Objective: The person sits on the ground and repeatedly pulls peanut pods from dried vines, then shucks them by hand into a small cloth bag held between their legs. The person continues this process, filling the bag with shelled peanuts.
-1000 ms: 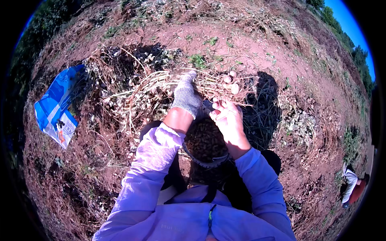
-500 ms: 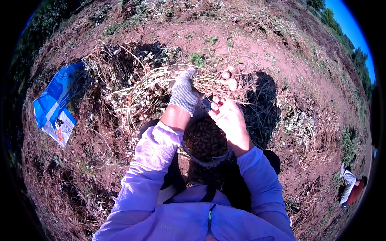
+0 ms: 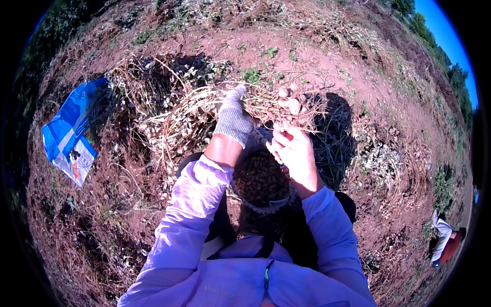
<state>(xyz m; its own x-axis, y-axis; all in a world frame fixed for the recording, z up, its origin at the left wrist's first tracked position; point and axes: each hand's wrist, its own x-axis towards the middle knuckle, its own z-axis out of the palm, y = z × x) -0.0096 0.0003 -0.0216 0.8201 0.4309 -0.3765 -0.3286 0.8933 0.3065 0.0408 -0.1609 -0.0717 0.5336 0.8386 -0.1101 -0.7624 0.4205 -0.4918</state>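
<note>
Left hand: The left hand (image 3: 233, 116), in a pale knitted glove (image 3: 234, 129), is clamped around the stems of a bunch of dry plants (image 3: 263, 106); its fingertips are largely hidden.
Right hand: The right hand (image 3: 294, 152) is bare and lies just below the root end of the bunch. Its fingers are bent and close together near the roots; whether they pinch anything cannot be told.
Bunch: The plants lie crosswise above the bucket, leafy stems to the left of the glove and tangled roots to the right. Pale round pods (image 3: 293, 106) sit among the roots.
Bucket: A round bucket (image 3: 269, 207) stands between the person's knees, below both hands. Brown pods (image 3: 261, 181) fill much of the visible opening.
Sleeves: A pale purple left sleeve (image 3: 186, 215) and right sleeve (image 3: 332, 233) reach up from the lower edge.
Left ground: A blue and white bag (image 3: 71, 128) lies beside a heap of dry plants (image 3: 137, 84).
Right ground: A dark shadow (image 3: 336, 135) falls just beside the root end, over dry stalks.
Far ground: Reddish soil (image 3: 317, 59) carries a small green weed (image 3: 250, 75).
Background: Another person (image 3: 444, 244), in red and white, appears near the right rim, below trees (image 3: 456, 77) and blue sky (image 3: 441, 20).
</note>
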